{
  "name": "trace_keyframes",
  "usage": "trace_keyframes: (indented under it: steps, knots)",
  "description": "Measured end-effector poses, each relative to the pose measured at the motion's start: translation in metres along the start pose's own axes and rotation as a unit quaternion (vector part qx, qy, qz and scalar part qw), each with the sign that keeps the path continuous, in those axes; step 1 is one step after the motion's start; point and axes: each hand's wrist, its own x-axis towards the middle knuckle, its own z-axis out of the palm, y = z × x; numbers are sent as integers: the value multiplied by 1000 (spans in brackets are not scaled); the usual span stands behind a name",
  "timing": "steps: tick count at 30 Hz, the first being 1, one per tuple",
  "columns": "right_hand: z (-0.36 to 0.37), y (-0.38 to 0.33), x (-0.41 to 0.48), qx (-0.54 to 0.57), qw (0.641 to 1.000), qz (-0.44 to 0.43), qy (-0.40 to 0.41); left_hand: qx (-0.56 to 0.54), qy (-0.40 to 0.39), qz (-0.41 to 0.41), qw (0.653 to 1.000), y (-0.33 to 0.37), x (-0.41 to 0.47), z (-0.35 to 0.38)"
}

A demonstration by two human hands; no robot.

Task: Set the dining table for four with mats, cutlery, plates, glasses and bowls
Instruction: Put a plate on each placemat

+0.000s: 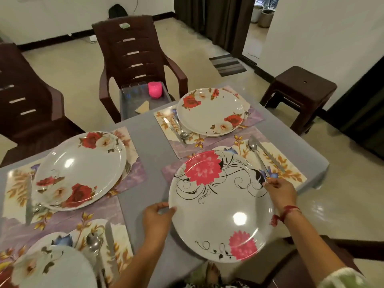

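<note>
A white plate with pink flowers [220, 206] is held by its rim above the near right mat [291, 169]. My left hand [158, 215] grips its left edge and my right hand [280, 192] pinches its right edge. A spoon [254, 150] and a knife [270, 155] lie on that mat's right side. Three rose-patterned plates sit on the other mats: far right [209, 111], left [81, 171] and near left [52, 265]. Cutlery lies beside each of them.
A grey tray [133, 107] on the far chair [135, 57] holds glasses [134, 88], a pink cup [155, 90] and a folded napkin. Another brown chair [25, 100] stands at left and a brown stool [299, 90] at right. The grey table's right edge [320, 163] is close.
</note>
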Motion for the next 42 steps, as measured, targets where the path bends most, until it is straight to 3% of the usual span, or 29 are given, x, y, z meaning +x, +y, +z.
trace_keyframes:
  steps: [6,11,20,33,42]
  knots:
    - [-1,-6,29,-10,1000,2,10,91,25,-19,995,-18,31,30]
    - [-5,-3,55,-25,1000,5,13,106,34,-33,993,-2,26,50]
    - [-3,-2,100,-54,997,-25,-49,180,95,-76,976,-12,19,81]
    - [-4,-6,102,-115,987,-70,-93,124,107,-56,985,-12,11,83]
    - [-30,-37,97,-16,986,-151,-72,94,161,30,982,34,-3,81]
